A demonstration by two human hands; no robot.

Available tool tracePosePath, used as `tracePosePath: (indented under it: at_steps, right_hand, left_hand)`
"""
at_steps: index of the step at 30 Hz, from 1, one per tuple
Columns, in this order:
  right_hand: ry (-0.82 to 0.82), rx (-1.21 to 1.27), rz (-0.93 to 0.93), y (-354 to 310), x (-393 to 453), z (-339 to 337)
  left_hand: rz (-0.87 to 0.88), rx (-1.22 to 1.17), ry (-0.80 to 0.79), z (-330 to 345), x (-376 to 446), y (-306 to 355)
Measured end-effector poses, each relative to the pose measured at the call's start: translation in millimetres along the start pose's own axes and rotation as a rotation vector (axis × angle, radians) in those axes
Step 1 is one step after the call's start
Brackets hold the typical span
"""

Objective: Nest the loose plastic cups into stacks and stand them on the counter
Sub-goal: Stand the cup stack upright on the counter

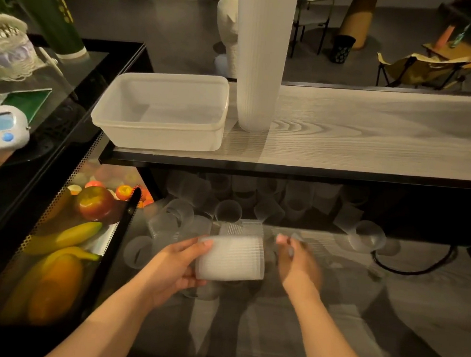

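Your left hand [176, 269] grips a short stack of cups [230, 258] on its side over the lower shelf [387, 300] — mid-nesting. Your blurred right hand [298, 262] pinches something small, maybe another cup; I cannot tell. Next: feed loose cups [179, 213] in, then stand it by the tall stack [261, 57] on the counter [371, 137].

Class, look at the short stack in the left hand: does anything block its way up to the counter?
Only the counter's front edge overhangs above the short stack gripped by the left hand; the counter right of the tall stack looks free.
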State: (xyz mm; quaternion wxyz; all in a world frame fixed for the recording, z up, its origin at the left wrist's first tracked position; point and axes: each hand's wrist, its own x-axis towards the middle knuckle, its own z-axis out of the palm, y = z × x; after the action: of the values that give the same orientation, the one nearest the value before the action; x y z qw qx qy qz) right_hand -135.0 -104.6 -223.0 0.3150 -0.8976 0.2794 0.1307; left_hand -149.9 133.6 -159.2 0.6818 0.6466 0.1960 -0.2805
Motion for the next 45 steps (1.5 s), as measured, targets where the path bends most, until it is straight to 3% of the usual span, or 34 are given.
tracePosePath:
  at_steps: [1, 2, 6, 8, 12, 15, 17, 20, 31, 38, 40, 44, 45]
  right_hand:
    - [0.153, -0.207, -0.105, 10.2, 5.8, -2.2]
    - [0.198, -0.301, -0.173, 19.2, 12.1, -4.2]
    - [-0.062, -0.415, -0.191, 42.6, 41.3, 4.6]
    - [-0.013, -0.369, -0.189, 44.8, 43.2, 4.3]
    - [0.121, 0.079, -0.074, 22.1, 13.8, -10.8]
    - [-0.012, 0.71, -0.152, -4.7, -34.7, -17.1]
    - [-0.149, 0.866, -0.256, -18.6, -65.5, -14.4]
    - [-0.232, 0.835, -0.324, -30.2, -90.7, -4.7]
    - [-0.122, 0.712, -0.369, -38.0, -90.3, -4.6]
    - [-0.155, 0.742, -0.373, -42.7, -78.8, 10.5]
    - [-0.241, 0.735, -0.361, -48.2, -80.7, 13.9]
    - [-0.59, 0.685, -0.304, -41.1, -70.8, 11.7]
    - [-0.585, 0.675, -0.264, -37.5, -61.8, 10.3]
  left_hand:
    - [-0.012, -0.022, 0.021, -2.2, -0.5, -2.6]
    - [-0.021, -0.047, 0.041, -4.6, -1.1, -5.4]
    - [-0.036, -0.159, 0.106, -15.7, -6.9, -16.1]
    - [-0.035, -0.196, 0.115, -18.8, -14.6, -18.4]
    - [-0.044, -0.232, 0.124, -26.9, -30.8, -18.9]
    - [-0.047, -0.224, 0.117, -33.3, -37.5, -17.2]
    - [-0.045, -0.204, 0.107, -33.1, -40.1, -15.0]
    - [-0.052, -0.205, 0.11, -35.9, -43.7, -12.3]
    - [-0.056, -0.227, 0.078, -36.4, -36.5, -4.6]
    - [-0.086, -0.291, 0.081, -32.9, -20.8, -2.0]
    - [-0.088, -0.292, 0.109, -31.1, -15.6, -1.1]
    - [-0.091, -0.281, 0.148, -33.9, -9.9, 0.8]
    - [-0.09, -0.276, 0.157, -35.3, -8.9, 0.2]
